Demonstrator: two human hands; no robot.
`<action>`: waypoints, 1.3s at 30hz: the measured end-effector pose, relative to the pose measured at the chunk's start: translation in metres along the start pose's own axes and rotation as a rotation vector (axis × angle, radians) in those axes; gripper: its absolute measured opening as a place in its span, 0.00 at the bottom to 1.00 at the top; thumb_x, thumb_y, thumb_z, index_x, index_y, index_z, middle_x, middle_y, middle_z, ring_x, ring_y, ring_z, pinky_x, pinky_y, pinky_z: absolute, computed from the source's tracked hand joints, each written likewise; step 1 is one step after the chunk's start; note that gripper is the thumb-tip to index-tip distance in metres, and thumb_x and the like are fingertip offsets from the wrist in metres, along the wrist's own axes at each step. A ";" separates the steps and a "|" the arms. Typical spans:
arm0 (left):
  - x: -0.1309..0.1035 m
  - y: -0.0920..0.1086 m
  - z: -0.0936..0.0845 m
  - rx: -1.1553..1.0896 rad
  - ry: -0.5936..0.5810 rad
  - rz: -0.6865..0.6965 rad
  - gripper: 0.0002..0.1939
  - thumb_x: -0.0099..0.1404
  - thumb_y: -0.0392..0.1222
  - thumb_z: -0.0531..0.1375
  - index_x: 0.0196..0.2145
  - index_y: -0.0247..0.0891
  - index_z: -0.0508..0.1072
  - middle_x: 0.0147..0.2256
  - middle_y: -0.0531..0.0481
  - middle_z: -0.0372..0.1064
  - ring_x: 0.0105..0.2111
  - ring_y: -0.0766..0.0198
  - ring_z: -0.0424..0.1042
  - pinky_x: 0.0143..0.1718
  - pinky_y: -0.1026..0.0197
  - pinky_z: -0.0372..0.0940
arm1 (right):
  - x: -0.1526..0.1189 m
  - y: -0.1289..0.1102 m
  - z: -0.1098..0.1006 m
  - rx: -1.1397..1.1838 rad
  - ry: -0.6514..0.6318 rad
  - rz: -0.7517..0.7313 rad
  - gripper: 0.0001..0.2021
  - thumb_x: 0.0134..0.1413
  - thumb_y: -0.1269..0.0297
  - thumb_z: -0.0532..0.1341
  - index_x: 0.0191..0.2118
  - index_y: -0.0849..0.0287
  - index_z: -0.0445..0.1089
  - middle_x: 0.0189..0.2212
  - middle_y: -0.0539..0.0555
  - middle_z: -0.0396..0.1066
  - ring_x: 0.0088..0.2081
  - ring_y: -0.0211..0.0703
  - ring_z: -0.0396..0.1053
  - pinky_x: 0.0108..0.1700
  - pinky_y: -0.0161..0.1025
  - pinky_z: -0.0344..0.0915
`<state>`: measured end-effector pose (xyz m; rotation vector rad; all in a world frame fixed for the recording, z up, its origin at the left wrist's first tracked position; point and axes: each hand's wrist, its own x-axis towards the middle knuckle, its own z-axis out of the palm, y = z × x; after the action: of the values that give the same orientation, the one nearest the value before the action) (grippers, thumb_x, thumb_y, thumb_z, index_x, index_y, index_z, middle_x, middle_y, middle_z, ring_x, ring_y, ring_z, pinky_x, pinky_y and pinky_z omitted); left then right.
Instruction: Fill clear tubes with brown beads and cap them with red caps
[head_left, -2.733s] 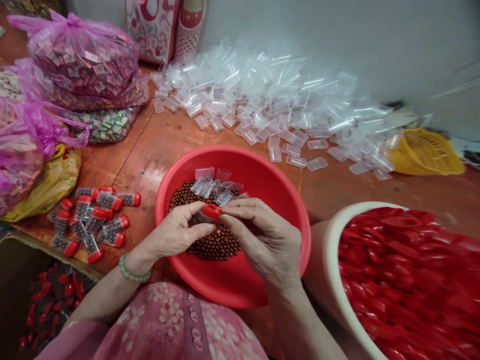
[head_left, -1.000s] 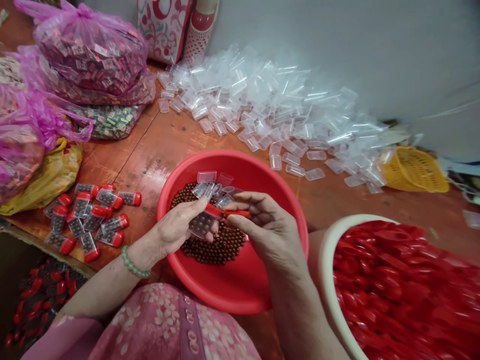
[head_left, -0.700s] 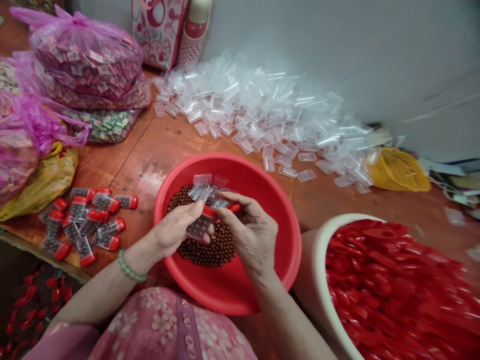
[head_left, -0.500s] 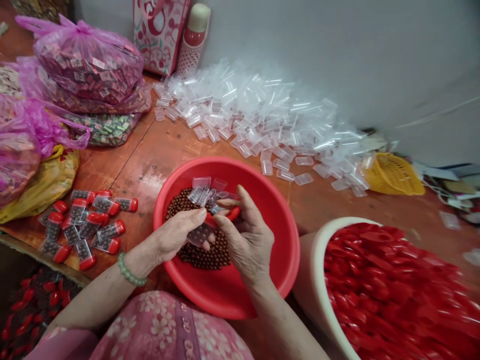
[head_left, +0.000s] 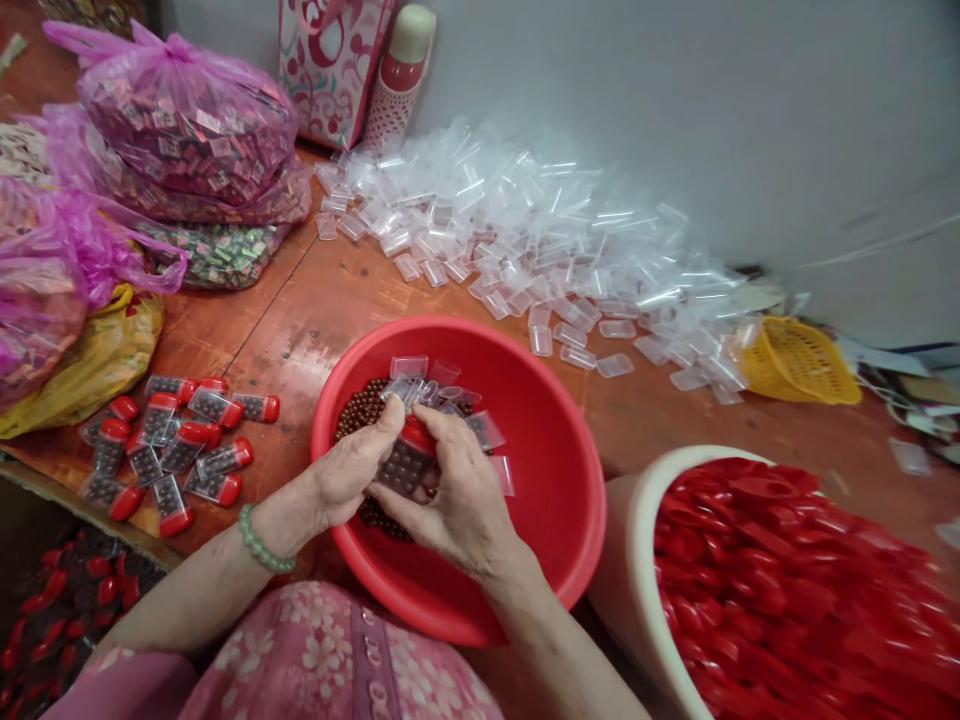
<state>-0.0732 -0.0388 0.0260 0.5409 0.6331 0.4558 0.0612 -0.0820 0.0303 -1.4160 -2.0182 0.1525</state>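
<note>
Over a red basin (head_left: 555,480), both hands are closed on one clear plastic case (head_left: 406,468) filled with brown beads. A red cap (head_left: 417,434) sits at its upper end. My left hand (head_left: 352,470) grips the case from the left, its thumb near the top. My right hand (head_left: 457,490) wraps round it from the right, fingers at the cap and thumb below. Loose brown beads (head_left: 360,412) lie in the basin, partly hidden by the hands. Several clear cases (head_left: 411,370) rest on the beads.
Capped bead-filled cases (head_left: 180,445) lie at left, before stacked pink bags (head_left: 187,120). Clear empty cases (head_left: 540,230) are heaped along the wall. A white bucket (head_left: 637,530) of red caps (head_left: 780,580) stands at right, with a yellow basket (head_left: 806,362) behind it.
My right hand has moved left and closed on the case, bringing the red cap onto its end. My left hand still holds the case. The view has shifted slightly.
</note>
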 end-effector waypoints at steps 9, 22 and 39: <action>0.000 -0.005 0.000 0.012 -0.023 0.076 0.36 0.55 0.70 0.60 0.41 0.31 0.78 0.27 0.45 0.75 0.24 0.64 0.69 0.30 0.61 0.66 | 0.001 0.004 -0.003 0.026 -0.011 -0.094 0.36 0.50 0.54 0.67 0.61 0.61 0.56 0.45 0.64 0.72 0.45 0.55 0.73 0.43 0.51 0.72; -0.004 -0.003 0.001 0.065 0.063 0.070 0.37 0.54 0.75 0.57 0.27 0.31 0.73 0.24 0.49 0.68 0.23 0.69 0.65 0.25 0.66 0.61 | -0.003 0.000 -0.006 0.664 -0.087 0.313 0.30 0.49 0.52 0.69 0.57 0.52 0.62 0.48 0.58 0.70 0.39 0.46 0.75 0.36 0.42 0.77; -0.002 -0.002 0.004 0.191 0.003 0.125 0.37 0.57 0.76 0.51 0.24 0.33 0.69 0.21 0.52 0.63 0.20 0.72 0.61 0.24 0.66 0.57 | -0.002 0.002 0.000 1.391 0.038 0.798 0.13 0.46 0.60 0.72 0.40 0.49 0.76 0.33 0.47 0.76 0.19 0.32 0.69 0.21 0.35 0.74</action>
<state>-0.0717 -0.0422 0.0281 0.7645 0.6516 0.5161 0.0629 -0.0826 0.0286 -1.0564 -0.7097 1.4857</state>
